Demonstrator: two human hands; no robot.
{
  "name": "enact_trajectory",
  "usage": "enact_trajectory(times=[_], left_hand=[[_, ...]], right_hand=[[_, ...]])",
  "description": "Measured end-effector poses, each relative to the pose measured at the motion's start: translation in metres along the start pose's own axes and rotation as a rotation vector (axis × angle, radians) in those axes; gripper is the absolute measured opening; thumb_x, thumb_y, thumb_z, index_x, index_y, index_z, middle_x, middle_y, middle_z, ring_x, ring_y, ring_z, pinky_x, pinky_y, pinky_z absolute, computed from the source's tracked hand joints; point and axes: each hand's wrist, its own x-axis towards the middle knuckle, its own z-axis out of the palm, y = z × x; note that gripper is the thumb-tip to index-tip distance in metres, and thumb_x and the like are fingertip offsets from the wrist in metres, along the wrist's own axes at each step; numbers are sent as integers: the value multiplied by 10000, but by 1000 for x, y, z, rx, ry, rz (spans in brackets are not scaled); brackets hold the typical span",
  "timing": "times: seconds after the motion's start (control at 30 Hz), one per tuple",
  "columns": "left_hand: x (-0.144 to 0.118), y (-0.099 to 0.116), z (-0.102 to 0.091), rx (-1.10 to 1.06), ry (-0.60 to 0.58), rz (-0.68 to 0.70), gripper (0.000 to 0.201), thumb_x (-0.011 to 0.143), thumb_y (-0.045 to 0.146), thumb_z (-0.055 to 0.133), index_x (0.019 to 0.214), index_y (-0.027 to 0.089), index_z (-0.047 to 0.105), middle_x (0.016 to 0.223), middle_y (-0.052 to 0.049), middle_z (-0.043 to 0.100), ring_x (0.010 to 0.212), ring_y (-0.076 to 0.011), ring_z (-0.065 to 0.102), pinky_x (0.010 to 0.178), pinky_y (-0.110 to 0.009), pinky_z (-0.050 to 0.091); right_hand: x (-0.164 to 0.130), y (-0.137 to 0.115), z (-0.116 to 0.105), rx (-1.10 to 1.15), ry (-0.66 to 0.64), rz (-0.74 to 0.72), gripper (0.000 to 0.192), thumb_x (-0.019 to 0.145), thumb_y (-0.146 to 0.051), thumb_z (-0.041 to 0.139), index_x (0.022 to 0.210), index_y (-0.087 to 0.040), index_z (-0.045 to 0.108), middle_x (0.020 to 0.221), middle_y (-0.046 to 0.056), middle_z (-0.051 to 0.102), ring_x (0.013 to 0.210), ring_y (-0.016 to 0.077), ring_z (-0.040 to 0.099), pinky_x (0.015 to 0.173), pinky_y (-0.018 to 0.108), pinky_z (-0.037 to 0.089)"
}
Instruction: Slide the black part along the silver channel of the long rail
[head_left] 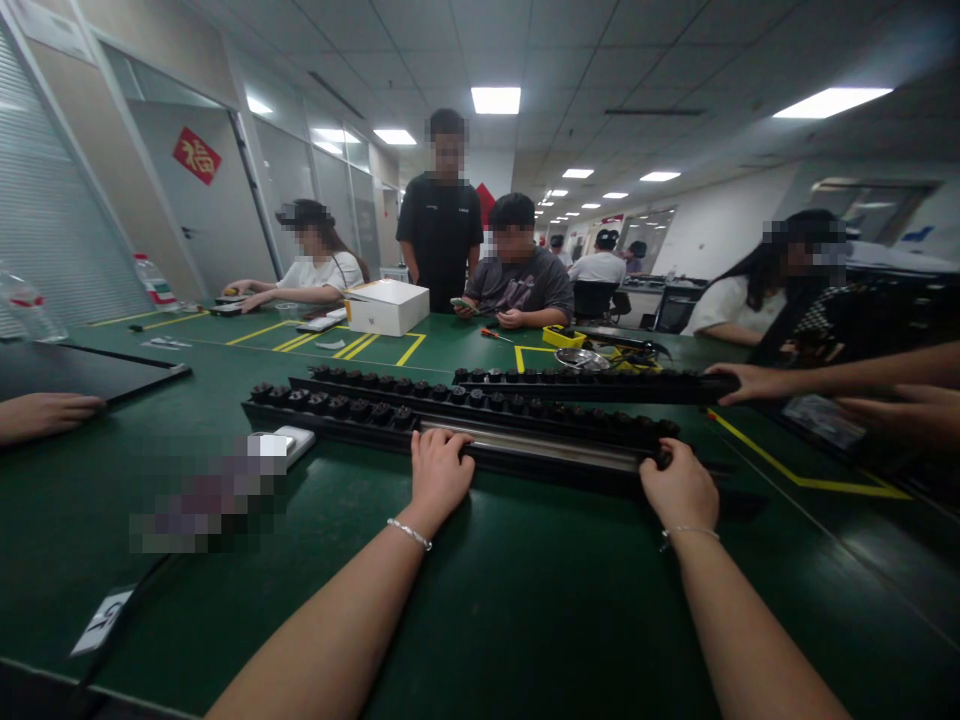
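Where black round knobs (pixel 330 402) fill its left stretch, the long black channel strip (pixel 517 447) lies crosswise before you, within both hands' reach. White cardboard box (pixel 390 310) behind; contents hidden. Your left hand (pixel 441 468), half curled, clasps the near wall mid-length, likely steadying it. Beyond: yellow plastic tray (pixel 553 338) with dark pieces; round shiny metal dish (pixel 581 358), contents unclear. Your right hand (pixel 681 485) curls around the strip's right end; can't tell if a knob's pinched too.
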Motion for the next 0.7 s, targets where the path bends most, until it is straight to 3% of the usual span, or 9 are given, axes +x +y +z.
enact_trajectory(times=[0.43,0.7], left_hand=[[0,0,0,14,-7,2,319,762,201,510,1021,285,676,1019,-43,612,1116,-241,485,1135,-508,159],[0,0,-1,6,-19,-6,317,770,208,505,1027,286,673,1036,-43,611,1132,-240,478,1138,-504,148]], right_hand=[[5,9,4,-102,44,28,476,765,-395,476,1164,-162,589,1071,139,657,1049,306,574,942,440,391],[7,14,7,-60,79,32,457,781,-382,451,1167,-169,576,1012,131,666,962,270,599,898,401,401]])
